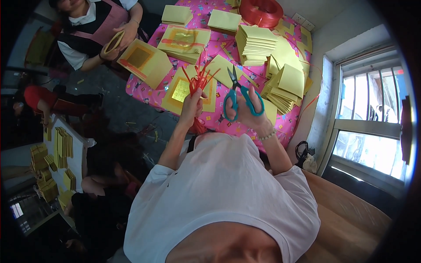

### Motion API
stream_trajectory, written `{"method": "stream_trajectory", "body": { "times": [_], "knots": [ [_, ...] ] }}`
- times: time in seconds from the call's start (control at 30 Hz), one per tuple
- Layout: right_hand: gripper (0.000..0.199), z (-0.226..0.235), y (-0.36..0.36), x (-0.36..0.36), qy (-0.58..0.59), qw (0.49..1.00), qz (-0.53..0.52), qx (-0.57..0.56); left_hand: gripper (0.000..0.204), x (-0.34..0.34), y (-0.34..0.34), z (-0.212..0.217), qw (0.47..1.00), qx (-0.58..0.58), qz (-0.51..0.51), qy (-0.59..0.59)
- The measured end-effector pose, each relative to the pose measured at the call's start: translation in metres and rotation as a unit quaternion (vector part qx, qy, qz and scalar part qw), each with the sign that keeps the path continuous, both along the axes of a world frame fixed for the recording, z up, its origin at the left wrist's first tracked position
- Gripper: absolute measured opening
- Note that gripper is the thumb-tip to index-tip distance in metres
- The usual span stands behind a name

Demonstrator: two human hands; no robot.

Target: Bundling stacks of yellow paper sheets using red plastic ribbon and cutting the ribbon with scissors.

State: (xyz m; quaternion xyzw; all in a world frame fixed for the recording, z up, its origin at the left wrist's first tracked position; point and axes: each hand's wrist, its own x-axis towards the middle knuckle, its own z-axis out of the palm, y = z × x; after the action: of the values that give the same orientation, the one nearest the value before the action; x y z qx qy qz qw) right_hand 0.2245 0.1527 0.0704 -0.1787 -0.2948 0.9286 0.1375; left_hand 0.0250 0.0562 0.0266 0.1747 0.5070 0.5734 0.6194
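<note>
The left hand (191,104) is clenched around a bunch of red plastic strings (198,81), whose loose ends fan upward above the fist while more hangs down below it. Just to its right, the right hand (246,109) grips a pair of teal-handled scissors (239,94), fingers through the loops, the dark blades pointing up and away and standing slightly parted close beside the fanned string ends. Beyond both hands lies the counter (144,90), covered in a pink patterned cloth, with a yellow sheet bearing a gold foil square (182,90) directly past the left hand and a tall stack of yellow paper (254,44) beyond the right hand; a red spool (261,12) sits farther off at the far edge. Across the counter, past the left hand, another person's hands (115,40) hold a yellow paper bundle. The likely trouble, as I judge it, is the nearness of blades to the left fingers: a cut made too low could nick them. The splayed ends could also slip the blades and cut unevenly, and a loosened fist would scatter the strands onto the counter.
</note>
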Motion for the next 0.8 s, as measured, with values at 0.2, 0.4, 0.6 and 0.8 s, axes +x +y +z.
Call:
{"method": "stream_trajectory", "body": {
  "times": [0.2,0.4,0.6,0.8],
  "knots": [
    [0.075,0.003,-0.027,0.001,-0.001,0.989,0.131,0.061,0.041,0.009,0.005,0.009,0.999,0.006,0.032,0.022],
    [0.072,-0.003,-0.036,-0.014,-0.035,0.985,0.156,0.063,0.042,0.011,0.002,0.004,0.992,-0.001,-0.007,0.125],
    [0.071,-0.001,-0.041,-0.021,-0.067,0.993,0.087,0.043,0.042,0.024,-0.003,0.016,0.981,-0.008,0.042,0.188],
    [0.061,-0.008,-0.051,-0.024,-0.103,0.984,0.035,0.142,0.036,0.023,-0.008,0.021,0.995,0.016,0.064,0.070]
  ]
}}
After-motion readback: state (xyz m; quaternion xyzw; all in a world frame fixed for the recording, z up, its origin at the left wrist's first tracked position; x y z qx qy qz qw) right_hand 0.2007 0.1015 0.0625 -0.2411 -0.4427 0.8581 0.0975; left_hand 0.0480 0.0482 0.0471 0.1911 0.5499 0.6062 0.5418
